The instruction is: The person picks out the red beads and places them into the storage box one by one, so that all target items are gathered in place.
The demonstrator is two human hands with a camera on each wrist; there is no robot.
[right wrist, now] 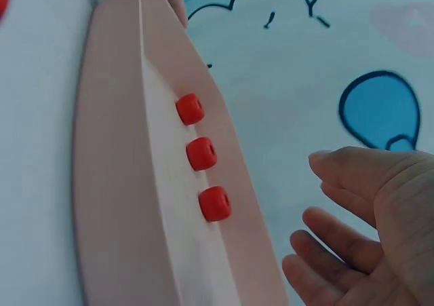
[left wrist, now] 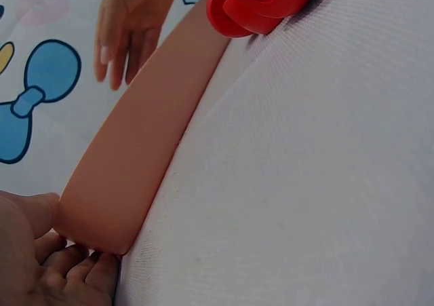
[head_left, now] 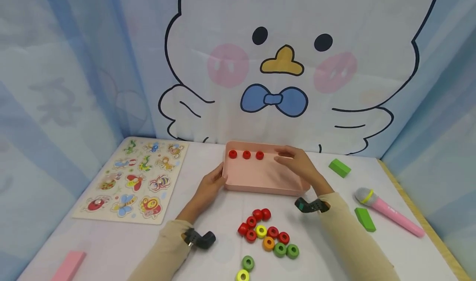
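Observation:
My left hand [head_left: 209, 186] grips the left side of a shallow pink tray [head_left: 256, 175]. In the left wrist view its thumb is at the tray's corner, with the fingers curled against the outside. Three red beads [right wrist: 201, 154] stand in a row along the tray's far wall, toward its left half. Over the tray's right part is my right hand [head_left: 300, 165], its fingers loosely extended and nothing in them. Nearer to me on the white table lie loose beads: several red ones [head_left: 251, 236], green ones [head_left: 280, 250], yellow ones [head_left: 261, 231] and an orange one [head_left: 268, 244].
A wooden puzzle board [head_left: 145, 169] with insect pictures lies at the left. Two green blocks [head_left: 339, 168] and a pink toy microphone [head_left: 394, 215] are at the right. A pink block [head_left: 69, 266] is at the near left. Behind the table hangs a printed curtain [head_left: 282, 124].

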